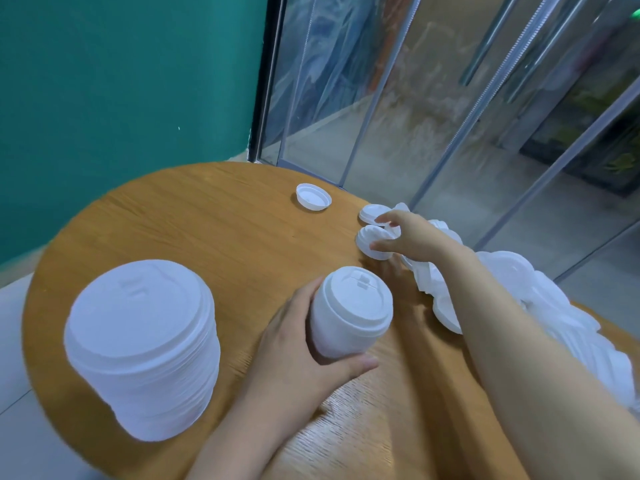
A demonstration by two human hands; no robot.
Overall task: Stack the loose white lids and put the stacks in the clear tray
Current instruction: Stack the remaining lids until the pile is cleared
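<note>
Fingers (382, 244) of my right hand (412, 233) pinch a small pile of white plastic lids (372, 242) on the round wooden table (207, 230), likely to add them to a stack. My left hand (298, 344) wraps a short stack of white lids (349, 313), steadying it nearer me. A taller white lid stack (145, 344) stands left of it; loose lids (519, 282) lie heaped beyond my right wrist. I see no clear tray.

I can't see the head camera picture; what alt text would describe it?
A person's left hand grips a short stack of white lids on a round wooden table, while the right hand pinches a loose lid. A taller stack stands at the left.
</note>
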